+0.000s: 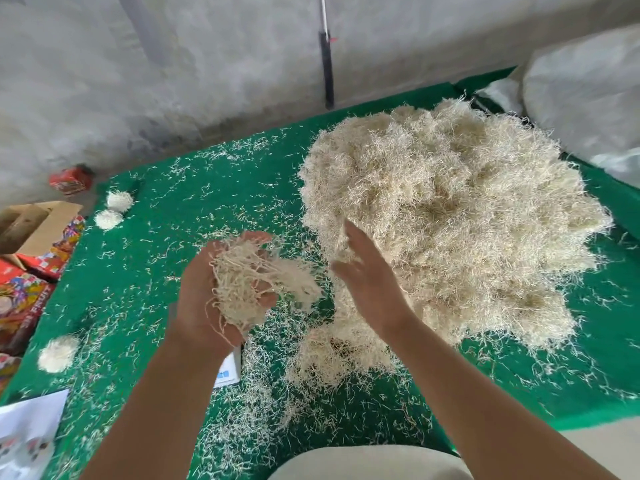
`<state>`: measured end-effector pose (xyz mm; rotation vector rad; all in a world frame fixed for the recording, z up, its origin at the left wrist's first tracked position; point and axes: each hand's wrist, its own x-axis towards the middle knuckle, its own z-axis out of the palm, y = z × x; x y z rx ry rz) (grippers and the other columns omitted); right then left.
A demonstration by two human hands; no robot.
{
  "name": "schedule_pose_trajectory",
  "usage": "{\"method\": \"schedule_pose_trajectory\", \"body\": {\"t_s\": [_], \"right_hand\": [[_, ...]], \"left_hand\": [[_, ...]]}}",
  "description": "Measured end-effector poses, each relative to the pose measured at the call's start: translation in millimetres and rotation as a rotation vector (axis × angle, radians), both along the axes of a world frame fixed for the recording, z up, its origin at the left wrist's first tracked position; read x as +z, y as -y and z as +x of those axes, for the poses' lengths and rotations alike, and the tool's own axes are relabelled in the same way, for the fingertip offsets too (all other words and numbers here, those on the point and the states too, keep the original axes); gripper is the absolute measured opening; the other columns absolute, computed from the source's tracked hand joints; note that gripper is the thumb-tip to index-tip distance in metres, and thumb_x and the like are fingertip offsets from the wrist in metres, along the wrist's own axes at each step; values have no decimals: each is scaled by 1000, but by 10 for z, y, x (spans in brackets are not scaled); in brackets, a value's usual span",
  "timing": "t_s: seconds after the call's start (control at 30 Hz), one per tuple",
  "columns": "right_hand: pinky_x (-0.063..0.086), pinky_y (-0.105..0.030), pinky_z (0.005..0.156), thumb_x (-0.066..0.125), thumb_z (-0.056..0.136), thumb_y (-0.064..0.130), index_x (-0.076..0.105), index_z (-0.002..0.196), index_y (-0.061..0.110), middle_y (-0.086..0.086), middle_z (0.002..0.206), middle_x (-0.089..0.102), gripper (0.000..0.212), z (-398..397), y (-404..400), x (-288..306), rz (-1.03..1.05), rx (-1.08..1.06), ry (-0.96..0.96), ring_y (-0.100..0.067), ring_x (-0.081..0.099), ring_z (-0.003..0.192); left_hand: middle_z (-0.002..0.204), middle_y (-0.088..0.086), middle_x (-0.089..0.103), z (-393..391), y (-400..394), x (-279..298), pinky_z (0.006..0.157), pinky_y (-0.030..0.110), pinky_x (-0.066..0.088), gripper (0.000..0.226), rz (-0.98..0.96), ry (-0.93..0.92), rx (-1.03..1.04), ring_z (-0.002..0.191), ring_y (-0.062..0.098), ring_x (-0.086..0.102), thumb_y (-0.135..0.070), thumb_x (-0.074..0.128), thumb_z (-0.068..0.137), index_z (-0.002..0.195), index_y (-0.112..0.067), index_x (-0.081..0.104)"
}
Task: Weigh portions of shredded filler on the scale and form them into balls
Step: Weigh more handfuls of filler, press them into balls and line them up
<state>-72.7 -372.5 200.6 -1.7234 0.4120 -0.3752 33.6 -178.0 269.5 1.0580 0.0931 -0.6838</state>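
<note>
- my left hand (211, 292) is cupped, palm up, fingers curled around a loose clump of shredded filler (256, 282) held above the desk (207, 174).
- my right hand (367, 271) hangs just right of the clump, fingers straight and spread, holding nothing; its fingertips reach the near-left edge of the big pile of filler (450, 216). the two hands are close but apart.
- the big pile covers the right half of the green desk; a smaller heap (339, 351) trails from it toward me, under my right wrist.
- three finished balls lie on the left side of the desk: two (119, 201) (108, 219) touching or nearly so at the far left corner, one (58, 353) near the left edge closer to me.
- a white scale (229, 368) shows partly below my left wrist; most of it is hidden by my arm.
- loose strands (214, 216) are scattered over the desk.
- colourful boxes (24, 296) sit off the left edge, and a large translucent bag (585, 95) stands at the far right.
</note>
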Motion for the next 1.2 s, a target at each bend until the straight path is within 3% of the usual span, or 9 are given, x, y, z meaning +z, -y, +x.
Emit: {"method": "schedule_pose_trajectory", "body": {"t_s": [0.1,0.17,0.27,0.4,0.57,0.77,0.9,1.03,1.2], "right_hand": [[52,-36,109,42,106,52,48,153,37,27,142,57,49,13,-421,367,337,173,140,16,57,120],[62,-42,86,43,105,57,56,147,36,-1,126,73,48,30,-626,490,609,209,128,-7,73,103],[56,-45,101,35,110,49,66,134,36,-4,117,77,41,49,-743,534,717,151,41,-15,75,107],[48,-22,104,37,109,53,67,93,73,47,102,66,39,19,-848,588,771,191,16,27,59,100],[52,-48,110,46,104,60,74,120,33,2,122,75,43,8,-923,501,791,111,3,-13,69,120],[49,-46,111,53,102,56,75,118,33,6,118,77,35,13,-929,395,809,108,-91,-9,70,117],[59,-40,97,54,102,56,81,108,21,-8,112,78,45,8,-915,352,977,68,-208,-18,77,103],[50,-23,54,42,111,23,66,81,13,-1,66,57,40,88,-763,178,1112,3,-278,-15,55,61],[52,-27,71,40,112,16,62,91,7,-7,75,58,31,231,-789,73,1198,-72,-394,-17,60,68]], "left_hand": [[94,17,54,-297,303,48,76,45,64,34,-27,71,-58,79,30,62,-32,52,96,108,-1,60],[91,16,51,-464,489,4,96,49,58,23,-25,83,38,91,32,57,-32,52,100,97,-9,58],[70,1,51,-552,638,-71,57,30,47,26,231,271,267,66,20,53,-34,52,99,76,-24,60],[104,10,61,-561,614,-174,75,29,48,42,647,653,394,88,18,56,-30,47,88,118,-5,62],[112,-13,44,-567,555,-269,81,24,39,23,764,788,355,99,10,47,-35,38,91,111,-34,50],[148,0,37,-456,410,-533,109,43,26,39,1193,989,190,130,19,37,-37,27,107,133,-25,52],[133,-4,53,-649,367,-608,104,41,43,41,854,1126,208,123,13,52,-35,22,106,133,-23,51],[143,-3,57,-766,304,-703,111,39,44,38,708,1312,-4,136,12,52,-28,30,110,140,-21,51],[155,6,51,-771,58,-801,124,54,28,45,870,1445,-211,152,21,37,-28,34,106,145,-14,53]]}}
